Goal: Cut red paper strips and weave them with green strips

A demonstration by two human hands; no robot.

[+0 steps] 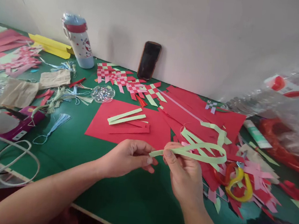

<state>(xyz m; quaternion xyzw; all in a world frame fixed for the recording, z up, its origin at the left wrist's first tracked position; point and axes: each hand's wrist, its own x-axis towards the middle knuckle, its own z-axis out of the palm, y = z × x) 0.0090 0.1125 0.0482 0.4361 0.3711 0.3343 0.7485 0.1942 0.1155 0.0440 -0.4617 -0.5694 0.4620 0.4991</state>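
My left hand (130, 157) and my right hand (184, 174) are held over the green table (83, 162) near its front edge. Both pinch the ends of light green paper strips (201, 151), which loop out to the right above red paper. The left fingers close on the near tip of a strip. My right thumb and fingers press the bundle just beside that tip. A red paper sheet (126, 125) lies beyond my hands with two more green strips (127, 117) on it.
Woven red, pink and green paper mats (126, 80) lie by the wall, near a leaning phone (148, 60) and a bottle (79, 41). Scissors with yellow and red handles (236, 181) sit among paper scraps at right. A bowl of googly eyes (102, 93), tassels and cords lie at left.
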